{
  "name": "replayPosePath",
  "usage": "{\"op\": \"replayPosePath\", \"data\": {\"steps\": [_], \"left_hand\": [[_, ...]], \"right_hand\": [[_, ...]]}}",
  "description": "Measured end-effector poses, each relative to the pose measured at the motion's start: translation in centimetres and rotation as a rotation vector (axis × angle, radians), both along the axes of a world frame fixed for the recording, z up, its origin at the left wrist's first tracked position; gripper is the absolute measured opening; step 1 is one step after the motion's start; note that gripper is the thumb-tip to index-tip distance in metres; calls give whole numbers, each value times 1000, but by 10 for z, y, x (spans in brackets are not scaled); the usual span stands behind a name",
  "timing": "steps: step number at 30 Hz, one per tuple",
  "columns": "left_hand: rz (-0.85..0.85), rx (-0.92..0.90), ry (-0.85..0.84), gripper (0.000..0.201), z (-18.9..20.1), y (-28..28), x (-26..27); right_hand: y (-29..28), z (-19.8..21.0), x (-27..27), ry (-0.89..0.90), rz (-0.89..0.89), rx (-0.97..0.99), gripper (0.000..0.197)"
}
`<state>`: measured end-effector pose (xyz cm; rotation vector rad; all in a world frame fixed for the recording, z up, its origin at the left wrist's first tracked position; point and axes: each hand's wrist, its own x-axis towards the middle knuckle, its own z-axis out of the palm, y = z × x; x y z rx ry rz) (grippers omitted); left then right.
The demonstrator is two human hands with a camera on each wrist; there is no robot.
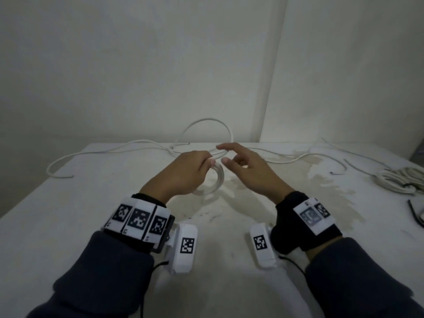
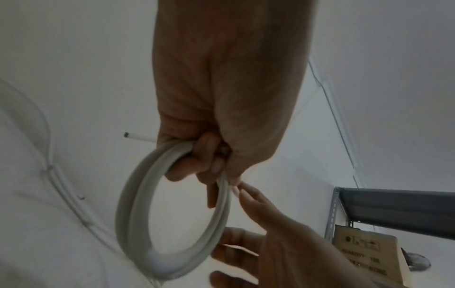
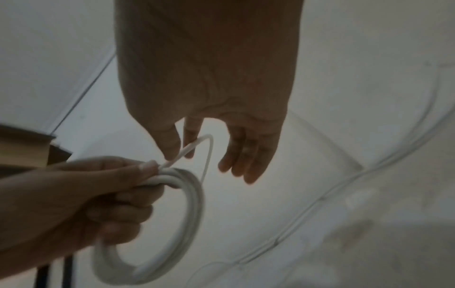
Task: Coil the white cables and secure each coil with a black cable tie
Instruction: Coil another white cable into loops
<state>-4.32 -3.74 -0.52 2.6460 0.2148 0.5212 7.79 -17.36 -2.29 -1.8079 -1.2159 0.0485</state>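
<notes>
My left hand (image 1: 210, 162) grips a small coil of white cable (image 1: 219, 180) above the middle of the table, fingers curled through the ring and thumb pressing on top. The left wrist view shows the coil (image 2: 130, 214) hanging from those fingers (image 2: 209, 161). A short loose end (image 3: 197, 144) sticks up from the coil (image 3: 194, 204). My right hand (image 1: 222, 153) hovers just right of it, thumb and index finger spread, their tips on either side of that end and touching it. Black cable ties (image 1: 413, 211) lie at the table's right edge.
Long loose white cables (image 1: 142, 143) trail across the back of the white table (image 1: 91, 214), one arching up against the wall. A bundle of coiled white cables (image 1: 399, 180) lies at the right. A metal shelf (image 2: 393, 206) with a cardboard box (image 2: 364, 251) stands beyond.
</notes>
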Motion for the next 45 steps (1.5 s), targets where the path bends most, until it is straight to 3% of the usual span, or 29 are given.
{"op": "replayPosePath", "data": {"steps": [2, 5, 8, 13, 18, 25, 31, 37, 41, 45], "left_hand": [[5, 57, 8, 26, 4, 2, -2], [-7, 5, -76, 27, 4, 4, -4], [-5, -65, -175, 27, 4, 5, -3], [-31, -136, -304, 23, 7, 5, -7], [-62, -393, -463, 22, 6, 0, -3], [-14, -722, -497, 28, -3, -13, 9], [5, -997, -590, 27, -13, -17, 20], [-1, -1075, -613, 27, -16, -26, 30], [-32, -1072, -570, 29, -16, -29, 33], [-45, -1004, -467, 32, -19, -35, 40]], "right_hand": [[-1, 5, 9, -203, -152, -46, 7], [-4, 15, 10, -355, -272, -48, 11], [-4, 25, 7, -538, -201, 33, 18], [-3, 31, -4, -488, -88, 60, 27], [1, 24, -13, -210, -74, 236, 27], [5, 9, -15, -71, -105, 271, 21], [4, 4, -20, 556, 161, 374, 30], [4, 11, -20, 1134, 192, 342, 34], [0, 9, -16, 1271, 252, 389, 40], [1, -2, -16, 1256, 134, 494, 44]]}}
